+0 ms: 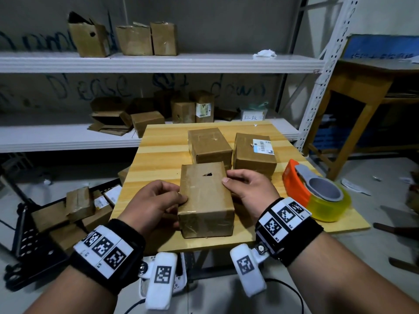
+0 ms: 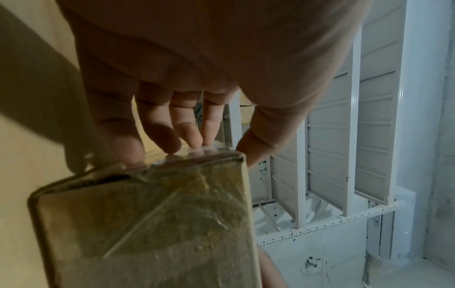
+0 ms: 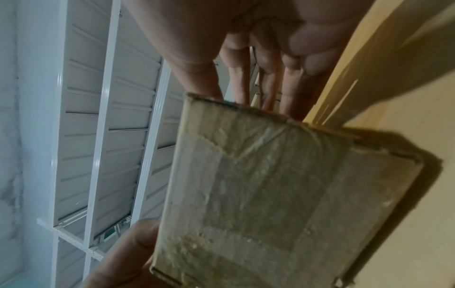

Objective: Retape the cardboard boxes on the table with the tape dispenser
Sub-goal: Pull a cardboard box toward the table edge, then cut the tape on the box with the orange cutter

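Cardboard box (image 1: pixel 206 198) (taped shut), left hand (image 1: pixel 156 200) grip, right hand (image 1: pixel 249 189) grip holding it

White shelving (image 1: pixel 158 62) along the wall carries worn cartons (image 1: pixel 133 39) and a crumpled rag (image 1: pixel 264 53); a wooden stand (image 1: pixel 353 87) sits at right.

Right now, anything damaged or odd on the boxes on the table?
Yes. The box held between the left hand and right hand has a small torn hole in its top. The far box is punctured too.
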{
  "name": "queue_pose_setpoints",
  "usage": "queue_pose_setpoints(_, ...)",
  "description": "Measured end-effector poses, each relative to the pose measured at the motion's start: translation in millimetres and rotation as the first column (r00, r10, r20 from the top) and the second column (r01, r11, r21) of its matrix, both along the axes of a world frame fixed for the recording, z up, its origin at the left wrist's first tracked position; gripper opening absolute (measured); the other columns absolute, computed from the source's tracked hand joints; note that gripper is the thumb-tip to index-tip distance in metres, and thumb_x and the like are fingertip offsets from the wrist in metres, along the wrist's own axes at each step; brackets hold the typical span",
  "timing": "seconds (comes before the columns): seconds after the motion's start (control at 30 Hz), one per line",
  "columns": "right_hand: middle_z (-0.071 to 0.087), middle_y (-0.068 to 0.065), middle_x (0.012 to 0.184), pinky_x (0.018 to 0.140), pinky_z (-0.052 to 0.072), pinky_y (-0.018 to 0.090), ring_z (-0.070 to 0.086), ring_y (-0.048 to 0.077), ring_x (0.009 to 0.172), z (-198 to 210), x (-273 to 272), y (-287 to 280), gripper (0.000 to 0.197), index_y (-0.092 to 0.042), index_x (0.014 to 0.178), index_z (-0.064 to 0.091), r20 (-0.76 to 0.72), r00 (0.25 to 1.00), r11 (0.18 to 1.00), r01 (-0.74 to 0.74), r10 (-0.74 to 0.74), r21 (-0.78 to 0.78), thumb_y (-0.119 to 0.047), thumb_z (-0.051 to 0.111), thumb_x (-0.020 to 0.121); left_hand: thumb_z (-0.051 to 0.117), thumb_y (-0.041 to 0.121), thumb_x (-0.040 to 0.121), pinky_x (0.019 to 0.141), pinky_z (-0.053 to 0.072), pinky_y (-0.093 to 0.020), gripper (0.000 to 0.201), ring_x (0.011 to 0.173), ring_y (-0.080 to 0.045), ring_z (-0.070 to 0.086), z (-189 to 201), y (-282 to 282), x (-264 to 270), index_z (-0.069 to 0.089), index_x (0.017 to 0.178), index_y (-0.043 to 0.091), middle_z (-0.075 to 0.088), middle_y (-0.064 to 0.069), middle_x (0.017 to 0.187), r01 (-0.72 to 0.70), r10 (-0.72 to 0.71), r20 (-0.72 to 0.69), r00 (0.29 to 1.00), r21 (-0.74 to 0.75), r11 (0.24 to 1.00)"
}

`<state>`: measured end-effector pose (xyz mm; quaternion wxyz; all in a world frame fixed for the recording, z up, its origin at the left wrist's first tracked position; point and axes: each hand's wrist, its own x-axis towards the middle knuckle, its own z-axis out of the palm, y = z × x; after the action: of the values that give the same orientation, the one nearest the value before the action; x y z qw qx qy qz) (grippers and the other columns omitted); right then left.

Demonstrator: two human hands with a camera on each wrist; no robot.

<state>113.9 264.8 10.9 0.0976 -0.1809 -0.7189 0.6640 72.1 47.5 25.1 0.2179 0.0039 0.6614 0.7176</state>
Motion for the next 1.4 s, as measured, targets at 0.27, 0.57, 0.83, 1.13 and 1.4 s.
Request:
queue_pose_setpoints(0.27,0.071,-0.003,0.121,0.1,0.057,0.044,0.069,0.018,0.111,7.8,1.5,5.9,0.034,-0.025,0.125,0.071,0.008,1.0,0.999,0.014,-0.014,0.035,-0.025,0.078,0.092,0.068,-0.001,0.09,0.045,0.053,-0.028,0.035,0.049,-0.014,0.062,-5.3,3.8,-1.1,0.056,0.123,-0.007,0.061,0.0,0.054,0.008,-0.008,-0.021,1.0,0.022,1.0)
queue_pose_setpoints(0.57,0.074,-0.002,0.1,0.072,0.055,0.022,0.07,0.011,0.09,42.8,18.0,46.3,0.02,-0.022,0.105,0.076,-0.152,0.974,0.928,0.208,-0.168,0.31,-0.031,0.081,0.089,0.071,0.004,0.09,0.046,0.052,-0.033,0.022,0.056,-0.021,0.058,-6.7,-0.8,-6.1,0.061,0.109,0.004,0.063,-0.016,0.09,-0.034,0.036,-0.048,0.998,0.027,0.999)
queue_pose_setpoints(0.83,0.068,-0.001,0.108,0.094,0.058,0.05,0.07,0.027,0.099,35.9,31.7,97.1,0.041,-0.026,0.114,0.068,0.124,0.933,0.789,0.21,-0.338,0.578,-0.052,0.079,0.085,0.074,0.014,0.089,0.048,0.051,-0.035,0.016,0.062,-0.029,0.058,-14.8,-0.8,-8.2,0.061,0.097,0.008,0.062,-0.016,0.083,0.004,-0.006,-0.074,0.997,-0.02,1.0)
queue_pose_setpoints(1.13,0.063,0.006,0.134,0.098,0.055,0.05,0.059,0.031,0.121,23.3,31.6,110.0,0.09,-0.028,0.14,0.052,0.322,0.818,0.456,-0.083,-0.476,0.886,-0.077,0.076,0.069,0.075,0.024,0.09,0.059,0.041,-0.034,0.022,0.062,-0.019,0.053,-17.3,-3.3,-16.4,0.058,0.076,0.021,0.055,0.001,0.07,-0.1,0.1,-0.158,0.982,0.006,0.995)
queue_pose_setpoints(1.4,0.068,0.005,0.103,0.082,0.057,0.041,0.066,0.028,0.093,17.7,33.3,107.3,0.056,-0.019,0.13,0.046,0.411,0.754,0.376,-0.233,-0.512,0.897,-0.054,0.066,0.092,0.074,0.025,0.09,0.063,0.043,-0.037,0.017,0.069,-0.022,0.052,-14.2,-5.3,-15.5,0.059,0.084,0.018,0.056,-0.003,0.079,-0.099,0.101,-0.148,0.984,0.022,0.995)
